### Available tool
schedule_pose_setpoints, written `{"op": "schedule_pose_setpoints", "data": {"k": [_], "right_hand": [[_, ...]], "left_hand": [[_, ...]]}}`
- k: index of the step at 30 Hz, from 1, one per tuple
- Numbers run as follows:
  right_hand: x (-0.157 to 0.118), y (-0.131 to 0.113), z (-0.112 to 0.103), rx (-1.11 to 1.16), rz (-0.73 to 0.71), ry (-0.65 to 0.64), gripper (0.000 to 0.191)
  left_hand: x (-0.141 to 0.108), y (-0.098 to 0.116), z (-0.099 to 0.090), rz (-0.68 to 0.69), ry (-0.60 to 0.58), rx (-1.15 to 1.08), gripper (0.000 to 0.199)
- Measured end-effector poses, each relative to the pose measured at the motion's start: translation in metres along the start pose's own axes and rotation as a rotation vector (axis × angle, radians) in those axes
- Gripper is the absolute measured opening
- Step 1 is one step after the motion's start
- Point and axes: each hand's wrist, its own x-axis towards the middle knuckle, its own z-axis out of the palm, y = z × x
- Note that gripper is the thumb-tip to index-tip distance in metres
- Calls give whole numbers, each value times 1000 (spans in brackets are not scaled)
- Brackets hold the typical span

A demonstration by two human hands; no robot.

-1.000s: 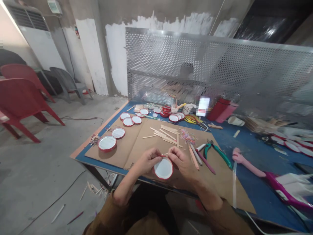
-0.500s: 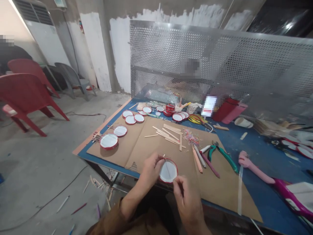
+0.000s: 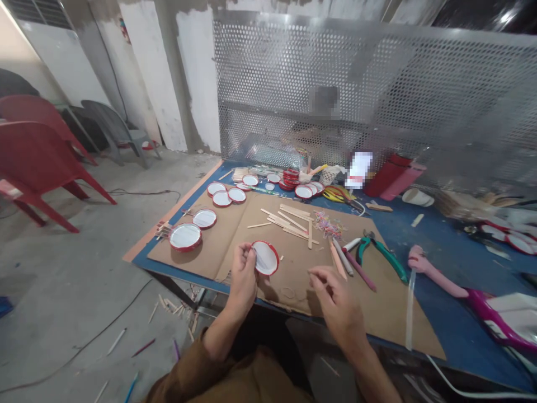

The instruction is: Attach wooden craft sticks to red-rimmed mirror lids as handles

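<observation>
My left hand (image 3: pixel 244 271) is closed on the edge of a round white disc with a red rim (image 3: pixel 267 258), raised and tilted over the cardboard sheet (image 3: pixel 235 224). To the right, apart from the disc, my right hand (image 3: pixel 335 296) hovers with thumb and forefinger pinched together; anything between them is too small to make out. Between the two hands a thin loop of thread (image 3: pixel 288 292) lies on the cardboard. Flat wooden sticks (image 3: pixel 289 224) and a tangle of coloured thread (image 3: pixel 328 225) lie beyond the hands. Beside my right hand are several crayon-like sticks (image 3: pixel 344 260).
Two red-rimmed discs with sticks, one a larger disc (image 3: pixel 185 237), lie at the left. More discs (image 3: pixel 222 198) sit farther back. Green-handled pliers (image 3: pixel 388 258) and a pink and purple glue gun (image 3: pixel 482 313) with its cord are at the right. A perforated metal panel (image 3: pixel 268 73) stands behind.
My left hand has lifted the disc up and to the left, away from the table's front edge. My right hand has come off the disc's rim and moved right and forward.
</observation>
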Motion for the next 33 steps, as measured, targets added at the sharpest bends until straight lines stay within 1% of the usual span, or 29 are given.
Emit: {"op": "schedule_pose_setpoints", "data": {"k": [2,4,7,9,10,12,13,14,15,18,19,21,23,25,27,30,31,33], "right_hand": [[15,7,-6,-37,-64,-110,17],[28,8,-2,-36,-144,-214,26],[45,-4,14,30,-171,-317,39],[55,-16,26,103,-169,-358,47],[59,-21,32,135,-183,-363,46],[67,-25,39,187,-209,-372,30],[70,-24,41,207,-200,-372,21],[72,-21,40,221,-170,-361,17],[73,-16,37,224,-119,-334,20],[65,0,20,205,74,-200,29],[59,4,14,199,114,-195,30],[45,8,2,191,141,-292,32],[31,6,-6,166,123,-422,31],[21,2,-8,116,81,-483,22],[16,-3,-6,37,23,-502,13],[16,-5,-1,-110,-70,-536,7],[18,-5,-1,-158,-96,-537,8],[25,0,-4,-233,-130,-481,14]], "left_hand": [[-1,3,-1,-25,-21,-68,39],[-1,6,-1,-58,-59,-79,42],[1,11,-3,-107,-142,-54,41],[2,13,-4,-139,-196,-47,41],[3,14,-5,-153,-213,-47,42],[4,16,-7,-189,-242,-43,44],[4,17,-8,-205,-254,-41,45],[4,17,-9,-212,-258,-45,45],[4,17,-10,-215,-256,-52,46],[2,16,-12,-197,-229,-89,46],[2,16,-12,-187,-218,-104,47],[1,14,-12,-168,-198,-132,46],[1,13,-12,-142,-178,-159,45],[0,14,-11,-124,-173,-176,42],[0,15,-9,-116,-175,-181,40],[0,16,-7,-123,-172,-157,37],[1,16,-7,-127,-173,-142,36],[2,15,-7,-133,-186,-103,36]]}}
